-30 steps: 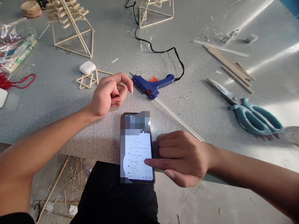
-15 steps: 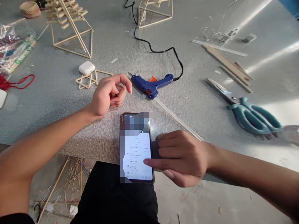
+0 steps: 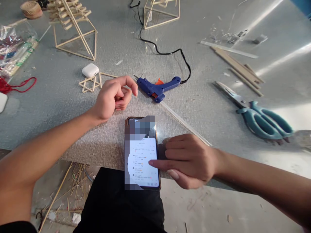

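A lit smartphone (image 3: pixel 144 155) lies at the table's front edge, its screen showing lines of text, with part of it blurred out. The index finger of my right hand (image 3: pixel 188 161) is stretched out onto the screen, while its other fingers are folded and hold nothing. My left hand (image 3: pixel 114 97) rests on the table above the phone, loosely curled with nothing in it. Right of my left fingertips lies a blue hot glue gun (image 3: pixel 157 87), with a clear glue stick (image 3: pixel 187 123) sticking out of it. A small star-shaped frame of thin sticks (image 3: pixel 89 84) sits left of that hand.
Teal-handled scissors (image 3: pixel 262 118) and wooden strips (image 3: pixel 235 66) lie on the right. A white earphone case (image 3: pixel 90 70) is beside the star. Stick frames (image 3: pixel 75 38) stand at the back. A black cord (image 3: pixel 167 53) runs from the glue gun. Plastic packaging (image 3: pixel 17 48) lies left.
The text on the phone screen has scrolled upward. My right index finger has slid slightly up the screen. My left hand has stayed in place.
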`<state>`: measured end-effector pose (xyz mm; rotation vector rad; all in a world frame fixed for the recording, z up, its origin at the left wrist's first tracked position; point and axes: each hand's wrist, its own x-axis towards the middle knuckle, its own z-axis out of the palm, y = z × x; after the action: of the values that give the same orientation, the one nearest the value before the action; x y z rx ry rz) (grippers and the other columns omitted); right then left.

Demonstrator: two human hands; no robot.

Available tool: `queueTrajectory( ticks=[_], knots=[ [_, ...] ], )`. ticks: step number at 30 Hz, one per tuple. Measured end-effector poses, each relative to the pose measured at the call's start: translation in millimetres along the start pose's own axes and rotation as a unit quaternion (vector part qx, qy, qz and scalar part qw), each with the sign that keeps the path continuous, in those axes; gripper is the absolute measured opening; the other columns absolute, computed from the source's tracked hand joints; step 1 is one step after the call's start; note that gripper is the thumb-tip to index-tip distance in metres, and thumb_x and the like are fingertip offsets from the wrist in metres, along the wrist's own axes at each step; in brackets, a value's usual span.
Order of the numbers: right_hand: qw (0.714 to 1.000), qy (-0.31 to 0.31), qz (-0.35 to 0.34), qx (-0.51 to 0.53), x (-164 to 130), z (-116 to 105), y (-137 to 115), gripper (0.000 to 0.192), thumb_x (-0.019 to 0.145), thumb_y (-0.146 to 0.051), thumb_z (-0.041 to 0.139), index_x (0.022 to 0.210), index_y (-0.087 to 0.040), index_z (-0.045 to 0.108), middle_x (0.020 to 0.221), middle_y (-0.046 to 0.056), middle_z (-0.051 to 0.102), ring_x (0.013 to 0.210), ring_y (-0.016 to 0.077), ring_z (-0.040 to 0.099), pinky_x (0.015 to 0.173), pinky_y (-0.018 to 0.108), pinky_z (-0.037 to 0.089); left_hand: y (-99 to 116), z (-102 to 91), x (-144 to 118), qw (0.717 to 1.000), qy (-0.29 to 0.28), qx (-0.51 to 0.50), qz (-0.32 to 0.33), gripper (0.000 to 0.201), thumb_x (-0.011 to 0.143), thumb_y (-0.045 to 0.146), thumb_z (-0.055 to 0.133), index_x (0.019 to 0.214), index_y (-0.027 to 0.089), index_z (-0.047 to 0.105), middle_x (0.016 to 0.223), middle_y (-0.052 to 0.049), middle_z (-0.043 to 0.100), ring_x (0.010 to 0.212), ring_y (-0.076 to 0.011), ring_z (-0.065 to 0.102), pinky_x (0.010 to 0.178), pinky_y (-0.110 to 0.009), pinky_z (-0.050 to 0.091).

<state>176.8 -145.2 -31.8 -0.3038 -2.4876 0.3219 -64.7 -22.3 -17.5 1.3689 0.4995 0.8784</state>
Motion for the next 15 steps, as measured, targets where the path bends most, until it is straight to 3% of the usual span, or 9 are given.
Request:
queueTrajectory(
  ticks=[15],
  knots=[
    [0.998, -0.001, -0.044, 0.043, 1.4, 1.4, 1.1, 0.040, 0.099, -0.025, 0.035, 0.106, -0.011, 0.072, 0.054, -0.003, 0.051, 0.047, 0.0162, 0.043, 0.045, 0.034, 0.037, -1.7, -1.9, -1.1, 1.000, -0.021, -0.004, -0.022, 0.015, 0.079, 0.023, 0.046, 0.077, 0.016, 0.059, 0.046, 0.007, 0.025, 0.041, -0.0069, 0.014, 0.042, -0.022, 0.019]
  ],
)
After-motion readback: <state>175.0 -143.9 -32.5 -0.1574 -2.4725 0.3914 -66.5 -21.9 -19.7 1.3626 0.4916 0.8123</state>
